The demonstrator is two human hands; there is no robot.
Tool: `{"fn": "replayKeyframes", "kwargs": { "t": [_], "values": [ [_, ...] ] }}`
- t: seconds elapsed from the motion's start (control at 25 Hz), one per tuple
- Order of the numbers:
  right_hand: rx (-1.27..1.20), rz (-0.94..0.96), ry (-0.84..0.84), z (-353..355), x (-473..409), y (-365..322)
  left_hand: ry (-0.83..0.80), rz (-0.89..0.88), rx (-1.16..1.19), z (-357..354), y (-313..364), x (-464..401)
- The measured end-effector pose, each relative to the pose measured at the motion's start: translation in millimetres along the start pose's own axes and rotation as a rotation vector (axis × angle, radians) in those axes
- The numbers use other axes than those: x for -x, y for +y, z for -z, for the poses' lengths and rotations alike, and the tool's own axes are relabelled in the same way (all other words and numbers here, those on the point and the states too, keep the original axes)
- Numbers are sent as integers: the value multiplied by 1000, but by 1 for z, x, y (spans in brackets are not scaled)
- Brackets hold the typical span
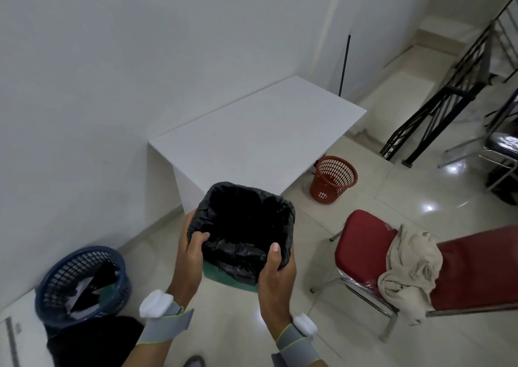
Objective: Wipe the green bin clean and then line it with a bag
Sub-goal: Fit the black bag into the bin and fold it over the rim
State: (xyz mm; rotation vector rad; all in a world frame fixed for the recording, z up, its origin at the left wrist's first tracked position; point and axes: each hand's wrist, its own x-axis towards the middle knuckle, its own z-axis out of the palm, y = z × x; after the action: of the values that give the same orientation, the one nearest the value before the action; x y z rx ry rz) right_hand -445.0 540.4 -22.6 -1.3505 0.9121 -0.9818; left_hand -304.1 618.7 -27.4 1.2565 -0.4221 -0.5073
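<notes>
I hold the green bin (221,278) up in front of me, above the floor. A black bag (241,221) lines it and folds over the whole rim, so only a strip of green shows at the lower near side. My left hand (192,250) grips the left rim, fingers curled over the bag's edge. On the near right rim, my right hand (276,268) grips with its thumb on top of the bag. A beige cloth (409,271) hangs over the red chair (364,243) to the right.
A white table (252,131) stands against the wall ahead. An orange mesh basket (333,178) sits on the floor beside it. A blue mesh basket (81,285) with paper and dark scraps is at lower left. Black stair railing (437,100) and another chair (499,153) are at right.
</notes>
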Motion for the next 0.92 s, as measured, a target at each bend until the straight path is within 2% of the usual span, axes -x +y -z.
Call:
{"fn": "replayKeyframes", "kwargs": {
  "t": [0.32,0.48,0.68,0.92],
  "values": [
    [19,-97,47,-21,42,61,-50,14,-47,53,-57,17],
    [76,-181,78,-35,47,116,-62,49,-86,82,-100,9],
    [133,-200,79,-49,40,213,-48,86,-101,117,-180,-3],
    [188,-200,73,-61,21,353,-63,149,-135,156,-319,-22]
  ]
}}
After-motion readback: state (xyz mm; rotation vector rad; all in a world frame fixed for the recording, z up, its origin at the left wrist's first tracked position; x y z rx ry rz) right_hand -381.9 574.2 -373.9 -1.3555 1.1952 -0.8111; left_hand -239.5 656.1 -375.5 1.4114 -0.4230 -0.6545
